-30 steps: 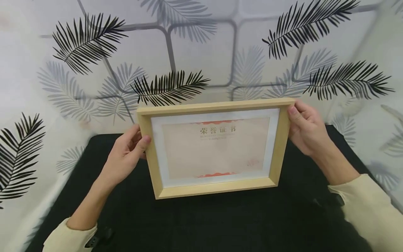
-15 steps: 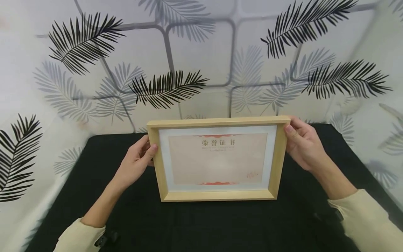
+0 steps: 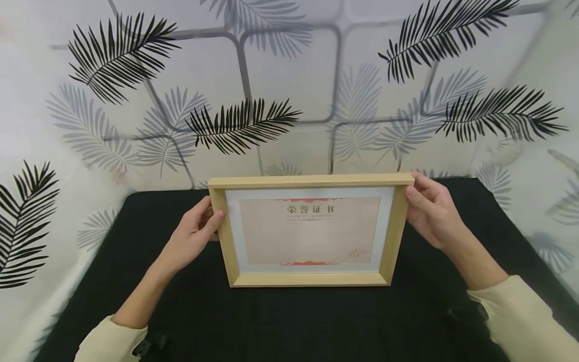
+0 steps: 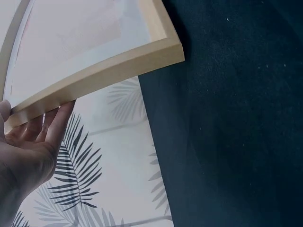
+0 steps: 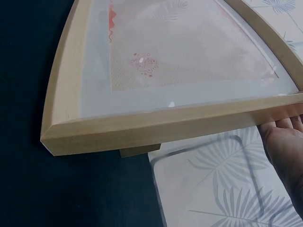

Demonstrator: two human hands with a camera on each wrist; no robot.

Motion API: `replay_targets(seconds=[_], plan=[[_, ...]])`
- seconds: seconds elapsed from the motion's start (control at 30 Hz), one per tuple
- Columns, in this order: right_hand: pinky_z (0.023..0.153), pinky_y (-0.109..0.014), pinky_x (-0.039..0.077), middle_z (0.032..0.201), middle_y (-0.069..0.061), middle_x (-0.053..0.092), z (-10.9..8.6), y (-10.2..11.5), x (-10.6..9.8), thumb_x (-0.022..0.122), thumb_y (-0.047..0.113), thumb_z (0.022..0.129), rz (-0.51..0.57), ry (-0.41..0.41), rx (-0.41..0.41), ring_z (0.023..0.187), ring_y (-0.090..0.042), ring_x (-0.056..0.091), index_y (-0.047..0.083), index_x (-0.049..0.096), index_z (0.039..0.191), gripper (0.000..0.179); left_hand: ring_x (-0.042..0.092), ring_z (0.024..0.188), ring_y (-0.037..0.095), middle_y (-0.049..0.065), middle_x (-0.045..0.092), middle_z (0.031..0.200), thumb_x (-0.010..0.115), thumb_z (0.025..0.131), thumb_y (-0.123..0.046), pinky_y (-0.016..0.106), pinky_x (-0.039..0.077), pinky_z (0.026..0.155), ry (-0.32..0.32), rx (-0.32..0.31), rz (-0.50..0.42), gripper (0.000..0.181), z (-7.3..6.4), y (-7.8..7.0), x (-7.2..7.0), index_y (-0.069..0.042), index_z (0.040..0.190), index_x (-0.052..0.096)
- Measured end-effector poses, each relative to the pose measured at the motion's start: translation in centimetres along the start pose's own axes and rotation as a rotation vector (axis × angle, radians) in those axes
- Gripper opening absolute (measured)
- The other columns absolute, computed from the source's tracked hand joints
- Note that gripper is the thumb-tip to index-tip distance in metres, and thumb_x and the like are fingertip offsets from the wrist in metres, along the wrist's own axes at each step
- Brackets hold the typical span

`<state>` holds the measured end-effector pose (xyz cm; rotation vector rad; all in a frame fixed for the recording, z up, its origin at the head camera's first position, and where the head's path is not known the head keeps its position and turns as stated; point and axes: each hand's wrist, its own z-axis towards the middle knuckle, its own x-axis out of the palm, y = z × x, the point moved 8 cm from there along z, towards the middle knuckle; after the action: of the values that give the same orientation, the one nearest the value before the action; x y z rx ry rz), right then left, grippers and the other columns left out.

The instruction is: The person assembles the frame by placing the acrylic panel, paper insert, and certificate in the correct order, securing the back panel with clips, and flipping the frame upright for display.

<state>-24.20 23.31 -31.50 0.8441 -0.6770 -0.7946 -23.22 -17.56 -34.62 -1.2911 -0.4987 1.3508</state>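
Note:
A light wooden picture frame [image 3: 312,279] stands nearly upright, facing me, in the middle of the head view. Behind its glass a white mat surrounds a pale certificate [image 3: 309,241] with gold lettering and red trim. My left hand [image 3: 192,234] grips the frame's left side near the top, thumb on the front and fingers behind. At the upper right corner my right hand [image 3: 434,211] holds it the same way. In the right wrist view a small brown tab [image 5: 140,151] sticks out from behind the frame's side. Most fingers are partly hidden behind the wood.
Black cloth [image 3: 289,322] covers the table under the frame. Behind the table hangs a pale curtain [image 3: 289,75] printed with dark and grey leaves and grey lines. Cream sleeves [image 3: 520,311] cover both forearms.
Both hands have lowered the picture frame and levelled it from its tilt. Over the last half second it has shifted slightly left, with its grip unchanged.

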Motion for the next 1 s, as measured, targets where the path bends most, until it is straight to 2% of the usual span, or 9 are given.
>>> replay_targets(seconds=[0.27,0.5,0.63,0.8,1.0], plan=[[0.091,-0.034,0.054,0.124,-0.016,0.06,0.3,0.9,-0.1,0.038,-0.002,0.108,-0.071,-0.019,-0.01,0.11,-0.023,0.06,-0.01,0.049,0.137,0.032,0.069,0.098,0.032,0.022,0.065,0.116,0.048,0.109,-0.009,0.042,0.061,0.073,0.019,0.015,-0.014,0.039,0.1,-0.6,0.2,0.002,0.146,0.041],[0.088,-0.036,0.055,0.122,-0.015,0.06,-0.4,1.3,0.3,0.037,-0.003,0.108,-0.017,0.016,0.0,0.108,-0.023,0.061,-0.008,0.051,0.135,0.03,0.069,0.099,0.032,0.021,0.064,0.115,0.048,0.11,-0.011,0.04,0.061,0.073,0.044,-0.022,0.001,0.039,-0.3,-0.7,0.7,0.002,0.145,0.041],[0.086,-0.035,0.056,0.121,-0.014,0.061,-0.6,1.6,0.3,0.039,-0.002,0.108,-0.046,0.019,-0.012,0.107,-0.023,0.062,-0.009,0.051,0.134,0.03,0.068,0.101,0.033,0.022,0.063,0.116,0.048,0.11,-0.012,0.041,0.061,0.073,0.063,-0.035,-0.006,0.041,-0.5,-0.6,0.9,0.002,0.147,0.038],[0.085,-0.035,0.057,0.121,-0.013,0.06,-0.9,2.3,0.3,0.039,-0.002,0.108,-0.125,0.018,-0.016,0.107,-0.023,0.061,-0.012,0.048,0.135,0.03,0.069,0.1,0.032,0.021,0.063,0.115,0.047,0.11,-0.01,0.04,0.061,0.072,0.066,0.001,-0.022,0.039,-0.4,-0.9,1.2,0.002,0.146,0.039],[0.085,-0.034,0.056,0.12,-0.012,0.059,0.4,3.5,0.2,0.04,0.003,0.109,-0.18,-0.022,-0.02,0.106,-0.023,0.061,-0.01,0.048,0.136,0.031,0.069,0.098,0.031,0.022,0.063,0.114,0.046,0.11,-0.008,0.041,0.061,0.07,0.034,0.069,-0.015,0.04,0.7,-2.6,0.4,0.002,0.148,0.039]])
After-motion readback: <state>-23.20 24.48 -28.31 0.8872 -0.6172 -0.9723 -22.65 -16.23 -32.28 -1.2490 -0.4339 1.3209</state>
